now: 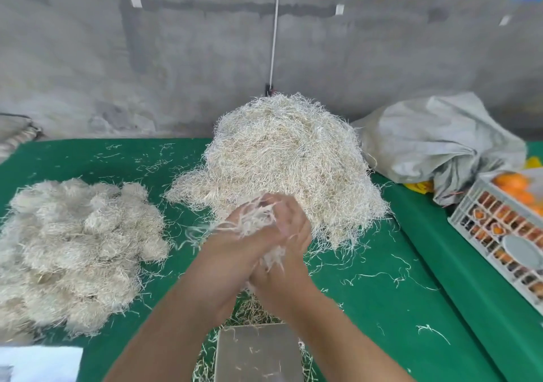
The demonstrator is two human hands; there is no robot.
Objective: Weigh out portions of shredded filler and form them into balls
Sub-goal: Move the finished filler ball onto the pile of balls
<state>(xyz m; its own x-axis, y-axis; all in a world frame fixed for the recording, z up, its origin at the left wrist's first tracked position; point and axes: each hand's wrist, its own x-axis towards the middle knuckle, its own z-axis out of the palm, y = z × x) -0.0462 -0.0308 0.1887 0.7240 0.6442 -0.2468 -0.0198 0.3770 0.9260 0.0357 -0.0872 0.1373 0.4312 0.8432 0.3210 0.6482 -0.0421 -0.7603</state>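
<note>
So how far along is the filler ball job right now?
Done: a heap of finished balls on the left. In hand: the left hand and right hand press a portion together above the scale. Left: the big loose pile, so plenty remains.

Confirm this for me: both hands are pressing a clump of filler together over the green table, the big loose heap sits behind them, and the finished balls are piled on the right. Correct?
Not quite. The head view shows the finished balls piled on the left, not the right. The rest holds: the left hand and right hand press a clump of filler together over the green table, with the big loose heap behind them.
</note>
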